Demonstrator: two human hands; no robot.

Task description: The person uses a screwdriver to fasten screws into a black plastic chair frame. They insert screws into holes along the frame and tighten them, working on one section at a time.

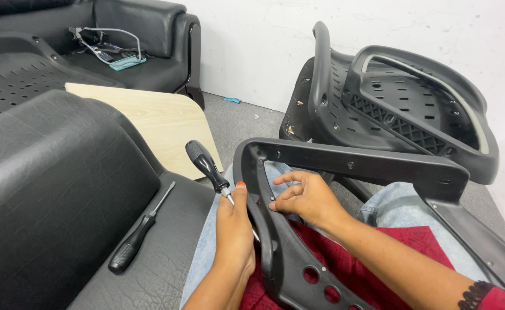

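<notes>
The left hand [233, 227] is wrapped around the shank of a black-handled screwdriver [206, 163], thumb up along the metal, with the handle standing out above and to the left of it. The tip runs down behind the inner edge of a black plastic chair frame [344, 163] that lies across the person's lap, so where the tip actually sits cannot be seen. The right hand [304, 198] rests just right of the left, fingers half curled and loosely spread, fingertips pressing the inside rim of the frame to steady it; it pinches nothing.

The risks here look plain enough. The grip is on the bare shank rather than the handle — little turning force and poor control, so the tip could jump out of its seat and skid along the plastic. The right fingertips lie close to that hidden tip and would be first in its path. The frame is braced only by lap and fingers, and could twist or slide off the knees if pushed hard.

A second, slimmer screwdriver [140, 229] lies loose on the black leather cushion [57, 189] to the left of the left hand, on a slope — a knock could send it rolling. Beyond the hands, a black perforated seat shell [390, 109] leans against the wall.
</notes>
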